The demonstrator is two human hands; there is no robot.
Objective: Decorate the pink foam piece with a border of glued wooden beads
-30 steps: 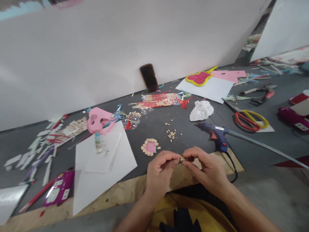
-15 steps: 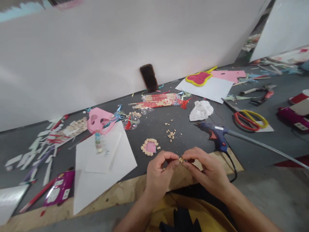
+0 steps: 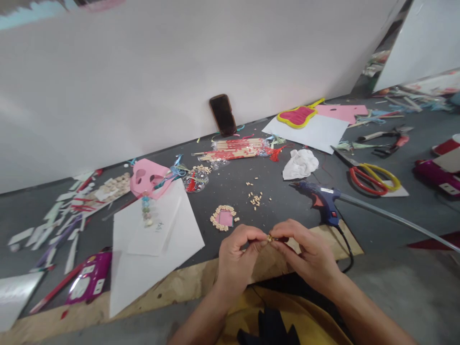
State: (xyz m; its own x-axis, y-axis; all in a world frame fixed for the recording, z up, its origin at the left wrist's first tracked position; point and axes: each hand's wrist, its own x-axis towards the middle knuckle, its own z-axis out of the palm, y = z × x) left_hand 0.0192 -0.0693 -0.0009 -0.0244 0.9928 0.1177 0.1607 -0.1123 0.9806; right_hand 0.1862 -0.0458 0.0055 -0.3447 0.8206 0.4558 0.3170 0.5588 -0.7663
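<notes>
My left hand point(image 3: 239, 254) and my right hand point(image 3: 305, 247) meet fingertip to fingertip over the table's front edge. Between the pinched thumbs and forefingers is a small beige wooden piece point(image 3: 270, 237), largely covered by the fingers; whether it is one piece or more I cannot tell. Just beyond the hands lie loose little wooden pieces point(image 3: 255, 200). Left of those sits a pink square point(image 3: 225, 218) with a border of the same wooden pieces point(image 3: 216, 221). A blue hot glue gun point(image 3: 326, 201) with a long clear glue stick point(image 3: 388, 214) rests to the right of my right hand.
White paper point(image 3: 143, 278) and a pink cut-out point(image 3: 148, 177) lie at left. Bundled sticks point(image 3: 237, 149) and a phone point(image 3: 223, 114) against the white panel are behind. Crumpled tissue point(image 3: 301, 164), scissors point(image 3: 370, 177) and pliers point(image 3: 391, 139) occupy the right. The glue gun's cord point(image 3: 347, 247) hangs over the edge.
Both hands stay pinched together in nearly the same place. The fingertips have shifted slightly around the small wooden piece, which shows less now. The objects on the table have not moved.
</notes>
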